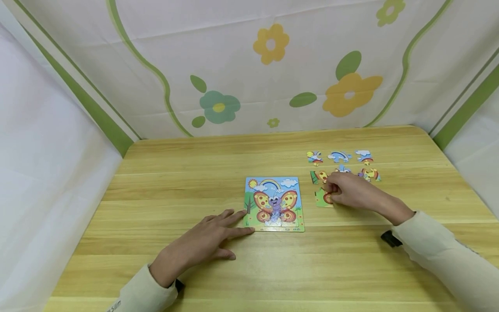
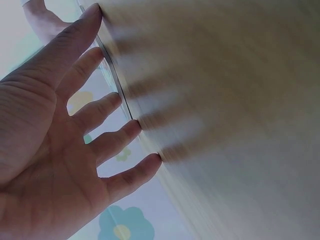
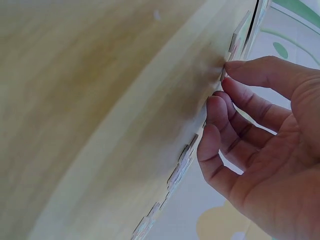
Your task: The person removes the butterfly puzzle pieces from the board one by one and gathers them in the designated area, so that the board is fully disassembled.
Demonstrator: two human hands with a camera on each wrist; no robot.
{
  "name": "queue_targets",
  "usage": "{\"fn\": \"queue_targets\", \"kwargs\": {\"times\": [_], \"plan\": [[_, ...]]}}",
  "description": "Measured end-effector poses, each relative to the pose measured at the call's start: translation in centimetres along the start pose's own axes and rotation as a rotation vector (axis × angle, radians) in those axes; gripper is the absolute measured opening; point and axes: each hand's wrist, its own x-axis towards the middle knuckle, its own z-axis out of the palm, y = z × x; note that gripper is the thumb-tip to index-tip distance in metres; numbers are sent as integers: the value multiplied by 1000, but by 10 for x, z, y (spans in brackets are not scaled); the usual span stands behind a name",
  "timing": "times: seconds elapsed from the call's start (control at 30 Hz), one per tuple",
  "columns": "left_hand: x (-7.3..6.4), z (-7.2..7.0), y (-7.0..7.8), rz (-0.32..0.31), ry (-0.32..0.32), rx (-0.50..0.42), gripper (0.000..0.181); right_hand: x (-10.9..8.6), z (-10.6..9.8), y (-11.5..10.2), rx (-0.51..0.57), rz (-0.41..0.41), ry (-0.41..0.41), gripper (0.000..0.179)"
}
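Note:
A square butterfly puzzle board (image 1: 301, 208) lies flat on the table. My left hand (image 1: 210, 234) is spread beside it, with fingertips touching its left edge and lower left corner. In the left wrist view the fingers of the left hand (image 2: 75, 115) are extended and apart. To the board's right, my right hand (image 1: 351, 190) pinches a puzzle piece at the edge of the group, low over the table. A green puzzle piece (image 1: 322, 198) with a red curve shows at its fingertips. In the right wrist view the thumb and index finger of the right hand (image 3: 265, 120) nearly meet.
Several other pieces lie in rows, among them a rainbow piece (image 1: 340, 156), a cloud piece (image 1: 364, 154) and a sun piece (image 1: 314, 156). The right hand partly covers a blue piece (image 1: 343, 169). A flower-patterned cloth (image 1: 241, 65) rises behind the wooden table (image 1: 175, 182).

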Motion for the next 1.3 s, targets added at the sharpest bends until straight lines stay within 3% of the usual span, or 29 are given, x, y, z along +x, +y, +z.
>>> {"fn": "queue_targets", "kwargs": {"times": [0.53,0.77,1.0,1.3], "plan": [[1,0,0,-6,-4,1,68,0,-5,-7,-10,1,14,14],[1,-2,2,3,-7,37,68,4,-3,-26,7,-20,44,15],[6,-3,2,16,12,51,70,13,5,-50,32,-91,41,21],[20,-6,1,-37,22,24,72,27,20,-75,166,-179,-44,24]]}}
